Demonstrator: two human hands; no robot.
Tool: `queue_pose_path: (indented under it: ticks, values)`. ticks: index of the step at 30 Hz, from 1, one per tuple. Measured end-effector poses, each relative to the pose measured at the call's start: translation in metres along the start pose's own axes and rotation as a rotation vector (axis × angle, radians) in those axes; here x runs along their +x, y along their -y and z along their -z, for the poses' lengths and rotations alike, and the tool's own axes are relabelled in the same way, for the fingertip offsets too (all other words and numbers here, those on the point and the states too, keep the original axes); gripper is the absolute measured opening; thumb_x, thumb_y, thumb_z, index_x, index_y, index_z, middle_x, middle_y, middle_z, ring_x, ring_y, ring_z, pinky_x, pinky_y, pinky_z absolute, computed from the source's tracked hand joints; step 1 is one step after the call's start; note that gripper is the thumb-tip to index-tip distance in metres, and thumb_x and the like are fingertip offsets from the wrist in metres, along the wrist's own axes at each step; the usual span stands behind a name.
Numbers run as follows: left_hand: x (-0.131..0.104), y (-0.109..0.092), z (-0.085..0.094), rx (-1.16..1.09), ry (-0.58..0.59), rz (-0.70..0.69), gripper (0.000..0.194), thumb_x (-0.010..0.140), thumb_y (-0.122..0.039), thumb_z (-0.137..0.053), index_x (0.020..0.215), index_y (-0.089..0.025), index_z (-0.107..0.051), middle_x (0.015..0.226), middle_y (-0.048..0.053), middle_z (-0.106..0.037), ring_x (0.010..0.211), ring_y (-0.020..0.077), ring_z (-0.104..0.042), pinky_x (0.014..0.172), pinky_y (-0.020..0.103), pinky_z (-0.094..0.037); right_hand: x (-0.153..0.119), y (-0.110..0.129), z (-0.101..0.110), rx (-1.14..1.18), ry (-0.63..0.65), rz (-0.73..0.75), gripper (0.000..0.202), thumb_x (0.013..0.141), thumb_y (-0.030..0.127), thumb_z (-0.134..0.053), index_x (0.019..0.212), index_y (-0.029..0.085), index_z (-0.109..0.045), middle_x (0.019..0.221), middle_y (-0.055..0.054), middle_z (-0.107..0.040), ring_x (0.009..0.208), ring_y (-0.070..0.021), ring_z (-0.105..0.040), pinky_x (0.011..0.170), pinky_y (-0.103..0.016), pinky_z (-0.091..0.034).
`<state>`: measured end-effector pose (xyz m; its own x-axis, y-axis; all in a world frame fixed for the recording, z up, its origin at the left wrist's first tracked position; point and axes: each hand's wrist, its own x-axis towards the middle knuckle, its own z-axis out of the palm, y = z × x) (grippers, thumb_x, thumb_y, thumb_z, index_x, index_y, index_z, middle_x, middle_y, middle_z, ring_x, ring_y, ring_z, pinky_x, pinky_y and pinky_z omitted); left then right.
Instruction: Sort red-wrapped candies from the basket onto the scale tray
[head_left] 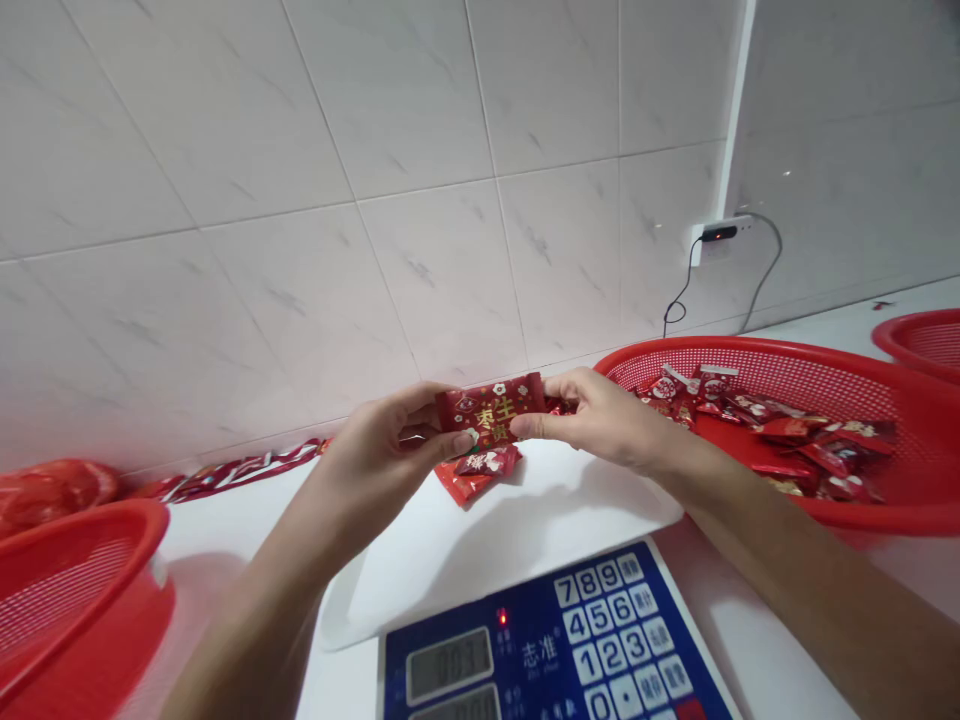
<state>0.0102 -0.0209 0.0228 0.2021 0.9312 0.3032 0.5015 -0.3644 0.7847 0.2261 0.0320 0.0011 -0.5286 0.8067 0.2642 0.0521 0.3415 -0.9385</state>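
Above the white tray, toward its far edge, left hand and right hand pinch a red packet near either end. Looks light, thin-wrapped, perhaps slippery; I'd grip those crimped ends, sparing the middle.

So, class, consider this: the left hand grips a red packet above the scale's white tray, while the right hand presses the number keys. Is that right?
Not quite: the right hand is away from the number keys. The head view shows it gripping the red packet too, opposite the left hand, above the scale's white tray.
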Motion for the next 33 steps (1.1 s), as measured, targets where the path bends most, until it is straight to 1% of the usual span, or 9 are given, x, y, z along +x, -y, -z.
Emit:
queue_pose_path:
  ticks: [3,7,10,12,14,18,22,26,33]
  values:
    - [0.002,0.0,-0.002,0.047,-0.047,-0.019,0.021,0.082,-0.035,-0.073,0.098,-0.022,-0.072,0.092,0.004,-0.08,0.088,0.0231,-0.077,0.075,0.028,-0.059,0.003,-0.003,-0.001,0.017,-0.013,0.013,0.019,0.083,0.018,-0.078,0.102,0.015,-0.079,0.093,-0.004,-0.079,0.088,-0.0174,-0.069,0.082,-0.029,-0.049]
    - [0.003,-0.003,-0.004,0.224,-0.268,-0.085,0.019,0.077,-0.037,-0.068,0.091,-0.024,-0.07,0.085,0.002,-0.078,0.082,0.0219,-0.074,0.076,0.031,-0.057,0.006,-0.01,0.0,0.029,-0.082,-0.021,0.018,0.079,0.029,-0.083,0.093,0.018,-0.08,0.076,-0.001,-0.07,0.065,-0.0126,-0.055,0.057,-0.025,-0.041]
    - [0.005,0.001,-0.002,0.418,-0.388,-0.065,0.018,0.075,-0.039,-0.062,0.086,-0.025,-0.068,0.081,0.003,-0.076,0.081,0.0244,-0.072,0.076,0.035,-0.056,0.008,-0.011,0.003,0.255,-0.161,-0.143,0.013,0.084,0.028,-0.077,0.081,0.016,-0.077,0.079,-0.006,-0.067,0.064,-0.0127,-0.051,0.054,-0.025,-0.042]
    - [0.007,0.008,0.002,0.563,-0.326,-0.024,0.019,0.076,-0.039,-0.058,0.082,-0.025,-0.068,0.081,0.005,-0.077,0.08,0.0272,-0.072,0.074,0.038,-0.053,0.008,-0.007,0.005,0.454,-0.256,-0.195,0.016,0.09,0.02,-0.065,0.079,0.015,-0.076,0.088,-0.01,-0.068,0.071,-0.0141,-0.055,0.063,-0.026,-0.049]
    - [0.01,0.016,0.005,0.685,-0.173,0.001,0.02,0.077,-0.038,-0.054,0.079,-0.024,-0.069,0.082,0.007,-0.078,0.079,0.0287,-0.071,0.07,0.038,-0.05,0.008,-0.003,0.006,0.567,-0.309,-0.209,0.021,0.088,0.009,-0.056,0.077,0.013,-0.074,0.09,-0.011,-0.067,0.077,-0.0153,-0.057,0.073,-0.028,-0.053]
    - [0.013,0.028,0.008,0.747,0.045,-0.025,0.021,0.078,-0.033,-0.053,0.072,-0.024,-0.071,0.085,0.006,-0.08,0.078,0.0265,-0.071,0.069,0.034,-0.047,0.006,0.004,0.003,0.595,-0.244,-0.194,0.021,0.084,0.001,-0.054,0.08,0.012,-0.072,0.073,-0.006,-0.061,0.073,-0.015,-0.057,0.079,-0.031,-0.053]
    - [0.012,0.035,0.011,0.762,0.085,-0.079,0.022,0.078,-0.027,-0.055,0.067,-0.025,-0.074,0.074,0.004,-0.077,0.069,0.0237,-0.068,0.064,0.031,-0.045,0.005,0.003,-0.005,0.438,-0.196,-0.139,0.015,0.087,0.003,-0.062,0.084,0.015,-0.071,0.067,-0.001,-0.062,0.064,-0.0123,-0.056,0.07,-0.028,-0.05]
    - [0.009,0.031,0.014,0.716,0.123,-0.102,0.028,0.082,-0.026,-0.053,0.071,-0.027,-0.079,0.077,0.005,-0.079,0.072,0.0241,-0.07,0.067,0.031,-0.049,0.006,-0.001,-0.009,0.325,-0.217,-0.034,0.01,0.084,0.008,-0.075,0.084,0.017,-0.071,0.073,0.001,-0.067,0.064,-0.01,-0.059,0.067,-0.026,-0.05]
    - [-0.002,-0.012,-0.014,0.204,0.003,0.011,0.036,0.086,-0.059,-0.064,0.09,-0.026,-0.077,0.092,0.005,-0.081,0.086,0.0246,-0.075,0.065,0.028,-0.055,0.003,0.0,-0.019,0.433,-0.245,0.001,0.024,0.068,0.013,-0.092,0.08,0.015,-0.071,0.078,0.001,-0.07,0.067,-0.0103,-0.067,0.068,-0.025,-0.057]
